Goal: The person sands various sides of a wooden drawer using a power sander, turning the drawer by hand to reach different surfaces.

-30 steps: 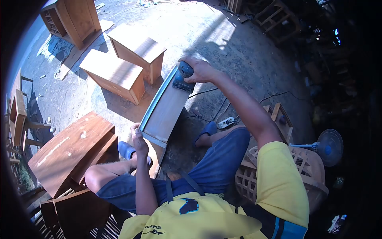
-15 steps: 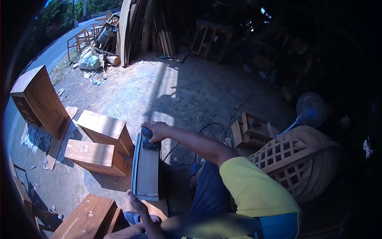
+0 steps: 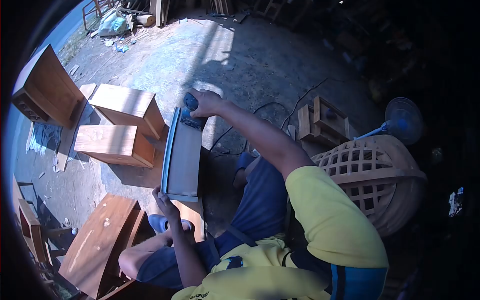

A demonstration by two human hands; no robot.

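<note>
My right hand [image 3: 207, 103] is closed around a dark electric sander [image 3: 190, 102], whose base rests on the far end of a long wooden drawer [image 3: 183, 160]. The drawer's upward side is pale and flat, with a darker moulded edge along the left. At its near left corner, my left hand [image 3: 164, 201] grips the edge with bent fingers; some of them are hidden. Just to the left stand two wooden boxes like drawers, one farther [image 3: 125, 102] and one nearer [image 3: 112, 142].
A tall cabinet [image 3: 50, 92] stands far left, and a brown wooden piece [image 3: 97, 240] lies front left. To the right are a latticed wooden piece [image 3: 370, 180], a fan [image 3: 403, 121] and small wooden frames [image 3: 325, 120]. A dark cord [image 3: 260, 106] crosses the floor.
My view has tilted down, so everything sits higher in the frame and more of my lap shows. The sander stays at the drawer's far end, and both hands keep their grip.
</note>
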